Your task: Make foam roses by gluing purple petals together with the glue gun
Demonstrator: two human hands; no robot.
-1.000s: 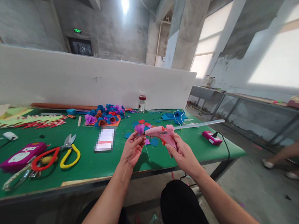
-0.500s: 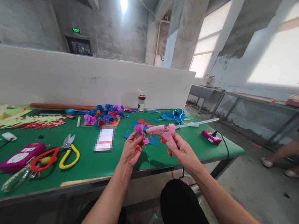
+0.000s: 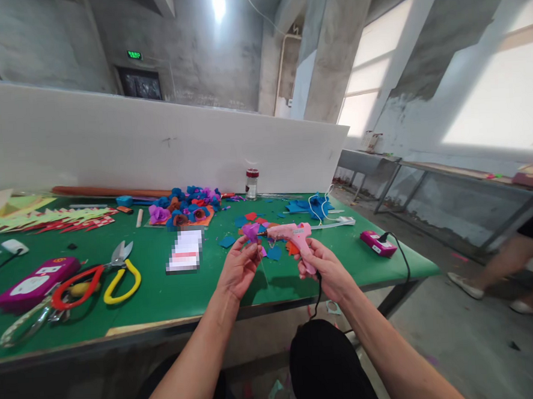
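Observation:
My left hand (image 3: 240, 266) pinches a small purple paper flower (image 3: 251, 231), from which a thin pale stem hangs down. Wrapped around the handle of a pink hot glue gun (image 3: 291, 233) is my right hand (image 3: 322, 265). The gun's nozzle points left and meets the flower's right side, though I cannot tell whether it touches. A clear glue stick sticks out of its back, and a black cord drops from the handle. Below and behind the flower, blue, red and orange paper petals (image 3: 274, 253) lie scattered on the green table (image 3: 164, 296).
Red-and-yellow-handled scissors (image 3: 122, 274) and a purple power strip (image 3: 39, 282) lie at left. Finished paper flowers (image 3: 188, 207) are heaped at the back, near a red-lidded jar (image 3: 252, 184). Another purple power strip (image 3: 377, 243) sits near the right edge. A person's legs (image 3: 514, 256) show at far right.
The glue gun has turned so its nozzle lines up with the flower and its rear end has dropped. My left hand still holds the flower. The person's legs at right have shifted.

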